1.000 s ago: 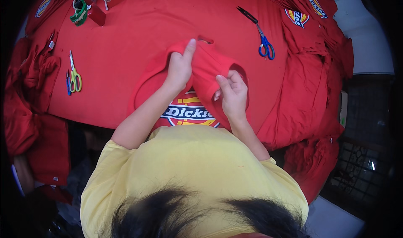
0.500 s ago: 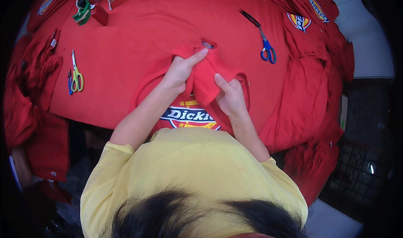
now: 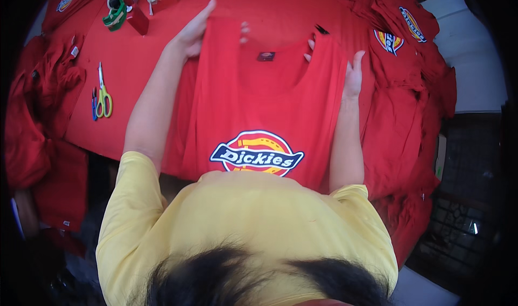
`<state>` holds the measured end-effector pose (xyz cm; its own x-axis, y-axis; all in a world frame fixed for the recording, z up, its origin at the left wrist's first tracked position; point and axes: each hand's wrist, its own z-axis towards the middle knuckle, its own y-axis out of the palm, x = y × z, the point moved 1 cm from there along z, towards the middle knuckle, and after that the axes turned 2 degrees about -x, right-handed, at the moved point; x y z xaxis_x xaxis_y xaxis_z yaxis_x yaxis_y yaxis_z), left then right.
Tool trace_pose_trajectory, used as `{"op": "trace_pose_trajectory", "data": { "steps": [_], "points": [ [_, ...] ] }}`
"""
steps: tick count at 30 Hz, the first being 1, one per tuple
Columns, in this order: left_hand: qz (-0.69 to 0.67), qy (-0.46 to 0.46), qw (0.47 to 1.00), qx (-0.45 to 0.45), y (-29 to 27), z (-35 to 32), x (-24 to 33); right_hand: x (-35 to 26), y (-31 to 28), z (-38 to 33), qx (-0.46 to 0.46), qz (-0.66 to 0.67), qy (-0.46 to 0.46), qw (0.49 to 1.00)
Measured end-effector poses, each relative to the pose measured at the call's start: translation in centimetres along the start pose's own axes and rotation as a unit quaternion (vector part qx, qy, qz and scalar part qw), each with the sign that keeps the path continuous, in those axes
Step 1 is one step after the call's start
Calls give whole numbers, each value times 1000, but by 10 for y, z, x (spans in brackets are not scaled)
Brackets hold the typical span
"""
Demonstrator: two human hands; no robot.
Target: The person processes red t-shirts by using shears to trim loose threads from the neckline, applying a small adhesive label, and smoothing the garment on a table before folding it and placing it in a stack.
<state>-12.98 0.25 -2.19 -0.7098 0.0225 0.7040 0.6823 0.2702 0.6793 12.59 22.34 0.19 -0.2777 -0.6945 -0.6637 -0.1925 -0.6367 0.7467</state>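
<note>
Hands pinching shoulders of red sleeveless cotton shirt (image 3: 259,106) with oval chest logo | left hand (image 3: 195,32) on left strap | right hand (image 3: 352,75) on right strap, fingers straight | yellow-handled scissors (image 3: 102,93) well left on red table (image 3: 135,63)

Red tank top (image 3: 270,106): matt woven or knit cloth, soft, lightly creased; a smooth printed emblem (image 3: 257,153) is seen on its front, slightly glossier than the fabric. Table covering (image 3: 135,58): matt red cloth. Scissors (image 3: 102,93): bright metal blades, glossy yellow-green plastic handles. Piled red garments (image 3: 415,106): same matt cloth, rumpled. Yellow shirt (image 3: 248,225): matt cloth.
</note>
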Motion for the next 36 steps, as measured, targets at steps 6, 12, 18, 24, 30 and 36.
{"op": "trace_pose_trajectory", "data": {
  "steps": [6, 12, 18, 24, 30, 36],
  "points": [
    [-69, -9, 997, 44, -41, -32, -26, 1, -105, 6, 74, -8, 107, 992],
    [271, -36, 930, 247, -30, -145, -46, -47, -87, -35, 225, -423, 148, 865],
    [596, -99, 764, 227, 50, -231, -128, 70, 54, 15, -74, -574, 14, 815],
    [711, -16, 663, 234, 78, -241, -160, 221, 93, 125, -124, -759, -182, 612],
    [732, 43, 635, 243, 69, -249, -189, 103, 34, 90, 12, -580, 20, 815],
    [720, 83, 664, 183, 70, -248, -188, 85, 26, -62, 55, -826, -134, 545]
  ]
}}
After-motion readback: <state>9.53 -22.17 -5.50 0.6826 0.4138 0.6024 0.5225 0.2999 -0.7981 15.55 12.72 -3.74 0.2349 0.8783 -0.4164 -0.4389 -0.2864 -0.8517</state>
